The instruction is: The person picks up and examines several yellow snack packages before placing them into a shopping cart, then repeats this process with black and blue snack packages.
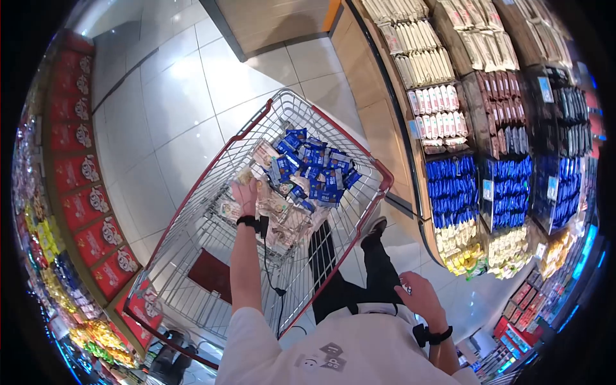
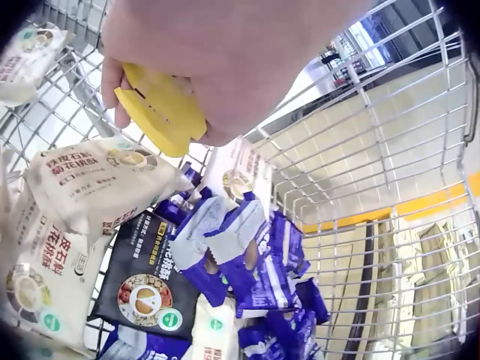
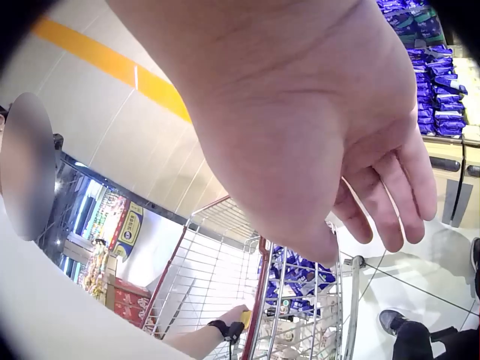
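Observation:
My left hand (image 1: 245,196) reaches into the shopping cart (image 1: 226,146) and grips a yellow packet (image 2: 161,112); its fingers curl round the far side. Below it, in the left wrist view, lie cream-coloured snack packets (image 2: 105,184), one black packet (image 2: 140,277) and a heap of blue packets (image 2: 262,262). The head view shows the blue heap at the cart's far right, with the cream packets nearer the hand. Beside my body, outside the cart, my right hand (image 1: 422,299) hangs with nothing in it. Its fingers (image 3: 390,195) are loosely extended in the right wrist view.
Shelves on the right carry rows of blue packets (image 1: 452,189), with white and brown ones above and pale yellow ones (image 1: 459,247) below. Red cartons (image 1: 96,221) line the left side of the tiled aisle (image 1: 176,122). A wooden-panelled counter (image 1: 273,22) stands ahead.

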### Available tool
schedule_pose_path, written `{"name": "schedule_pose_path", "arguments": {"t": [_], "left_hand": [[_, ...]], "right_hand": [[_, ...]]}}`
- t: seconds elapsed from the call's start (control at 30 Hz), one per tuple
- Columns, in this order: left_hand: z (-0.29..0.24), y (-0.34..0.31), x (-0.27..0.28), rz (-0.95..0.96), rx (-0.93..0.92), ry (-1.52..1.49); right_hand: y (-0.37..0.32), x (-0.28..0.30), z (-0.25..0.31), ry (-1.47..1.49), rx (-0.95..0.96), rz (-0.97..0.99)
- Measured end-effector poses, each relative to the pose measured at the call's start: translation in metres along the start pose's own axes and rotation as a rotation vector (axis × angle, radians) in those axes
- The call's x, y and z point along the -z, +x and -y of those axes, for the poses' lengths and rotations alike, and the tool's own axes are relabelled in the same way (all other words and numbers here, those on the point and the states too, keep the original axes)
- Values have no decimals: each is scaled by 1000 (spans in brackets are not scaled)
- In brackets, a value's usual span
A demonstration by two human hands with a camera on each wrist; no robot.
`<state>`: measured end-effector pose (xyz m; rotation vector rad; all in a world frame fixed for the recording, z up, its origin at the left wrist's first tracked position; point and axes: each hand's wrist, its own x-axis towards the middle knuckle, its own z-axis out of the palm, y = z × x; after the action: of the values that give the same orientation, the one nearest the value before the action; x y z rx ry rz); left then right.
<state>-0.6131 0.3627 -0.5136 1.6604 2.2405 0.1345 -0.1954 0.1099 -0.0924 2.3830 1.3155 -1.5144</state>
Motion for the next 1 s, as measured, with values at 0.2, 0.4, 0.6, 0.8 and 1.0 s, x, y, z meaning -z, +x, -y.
{"name": "schedule_pose_path", "arguments": {"t": [0.2,0.4,0.6,0.8,1.0], "left_hand": [[-70,-81,148,441,444,-1368],[-159,-217,254,886,152,-1757],[-252,-367,283,1330,-110,-1758],[-336,-496,292,1433,-364,-1386],[-420,-631,286,1274,-815,-959]], "right_hand": [[-21,4,-22,-4,248,-78],[-62,27,-64,175,367,-123],[-137,50,-143,264,564,-305],[-223,63,-230,365,693,-549],[-294,59,-296,916,688,-580]]}}
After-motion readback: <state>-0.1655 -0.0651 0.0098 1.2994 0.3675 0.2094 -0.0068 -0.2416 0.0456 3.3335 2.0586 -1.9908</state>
